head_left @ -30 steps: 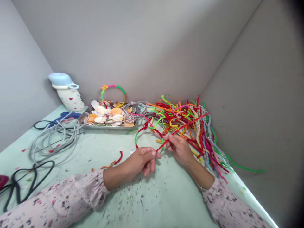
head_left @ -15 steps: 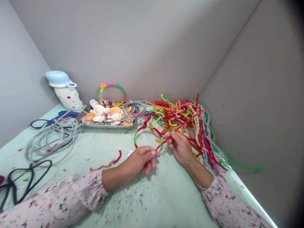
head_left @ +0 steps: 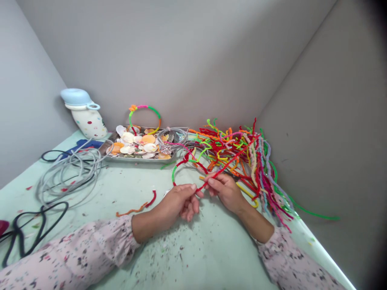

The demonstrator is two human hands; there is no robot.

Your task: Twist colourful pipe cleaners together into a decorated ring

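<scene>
A long red pipe cleaner (head_left: 235, 158) stretches from my left hand up to the right, over the pile. Its lower end is pinched between the thumb and fingers of my left hand (head_left: 179, 203). My right hand (head_left: 226, 191) grips the same pipe cleaner a short way along, close to the left fingertips. Just behind both hands is a ring wrapped in red and green (head_left: 173, 174); its near side is partly hidden by my fingers. A short orange and red pipe cleaner piece (head_left: 137, 209) lies on the table by my left wrist.
A heap of colourful pipe cleaners (head_left: 256, 169) spreads at the right rear. A metal tray (head_left: 136, 160) holds shells, with another wrapped ring (head_left: 160, 117) standing in it. Grey cord coils (head_left: 45, 185), black cord (head_left: 44, 217) and a white bottle (head_left: 89, 123) are at left.
My right hand has slid down and left along the red pipe cleaner, closer to my left hand. The left hand keeps its pinch. The view has shifted slightly.
</scene>
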